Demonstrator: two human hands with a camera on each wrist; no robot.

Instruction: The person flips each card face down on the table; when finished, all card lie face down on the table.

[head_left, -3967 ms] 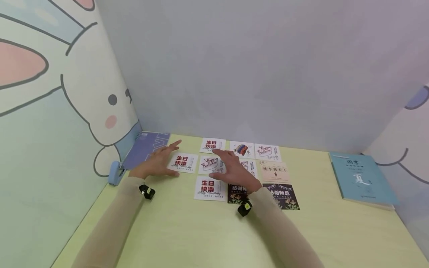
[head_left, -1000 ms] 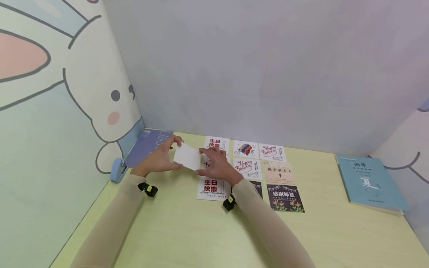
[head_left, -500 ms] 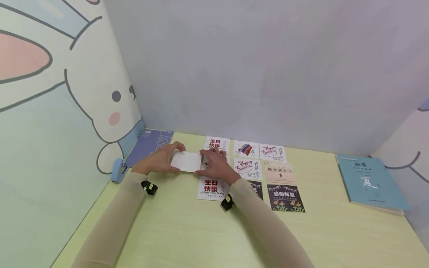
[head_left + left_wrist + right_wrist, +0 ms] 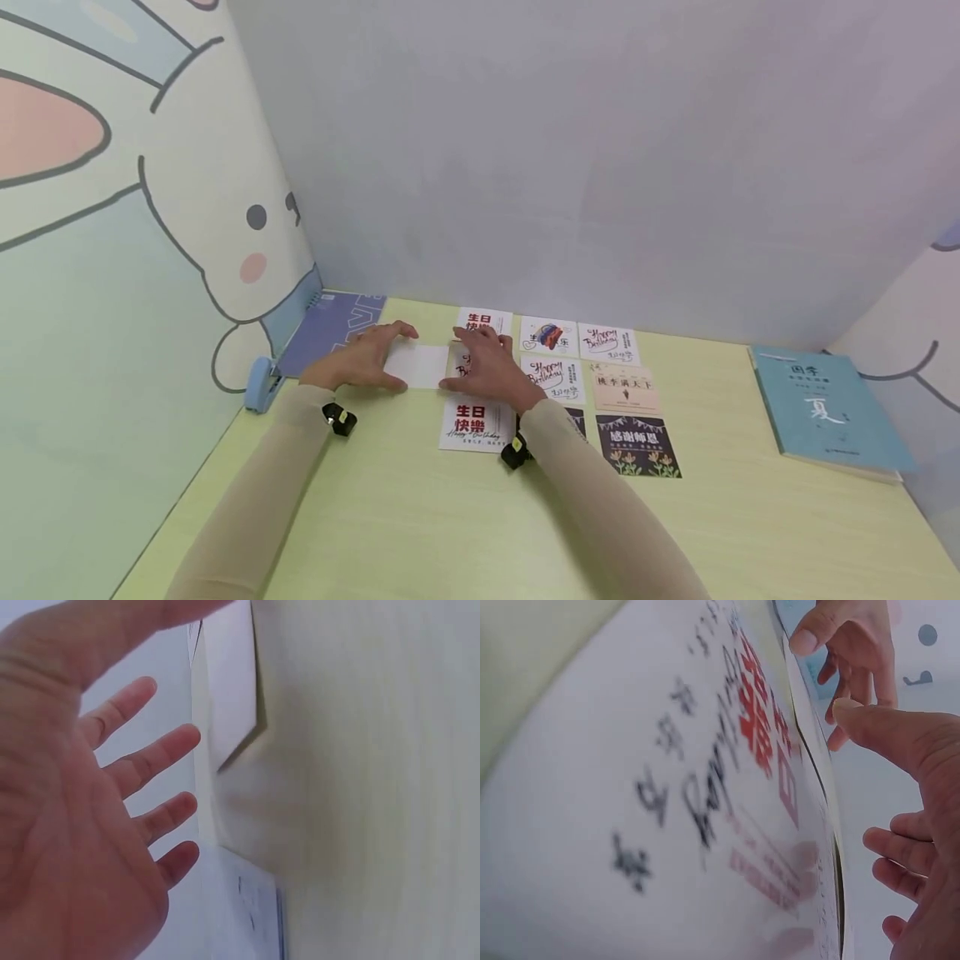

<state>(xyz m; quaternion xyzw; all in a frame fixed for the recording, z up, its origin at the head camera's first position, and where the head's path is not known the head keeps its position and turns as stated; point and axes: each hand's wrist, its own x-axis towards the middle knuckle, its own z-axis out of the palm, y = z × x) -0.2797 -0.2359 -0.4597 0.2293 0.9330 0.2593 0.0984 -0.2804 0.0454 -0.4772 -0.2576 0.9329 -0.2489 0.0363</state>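
Observation:
A blank white card (image 4: 417, 367) lies face down on the table, left of the rows of printed cards. My left hand (image 4: 363, 358) stands at its left edge, thumb and fingers spread apart. In the left wrist view that hand's fingers (image 4: 165, 750) are loosely extended, and the white card (image 4: 231, 675) shows beyond the thumb with a shadow along its edge. My right hand (image 4: 491, 367) hovers at the card's right side with thumb and fingers parted, partly covering a "Happy Birthday" card (image 4: 463, 361). Below it lies a red-lettered birthday card (image 4: 472, 423), large in the right wrist view.
More cards sit to the right, including a pink card (image 4: 626, 388) and a dark flowered card (image 4: 639, 445). A purple notebook (image 4: 322, 333) and blue stapler-like object (image 4: 260, 385) are at the left wall. A teal book (image 4: 828, 408) lies far right.
The red-lettered card at the left was lifted by both hands and turned over. It was lowered with its blank side up, and both hands have let go of it.

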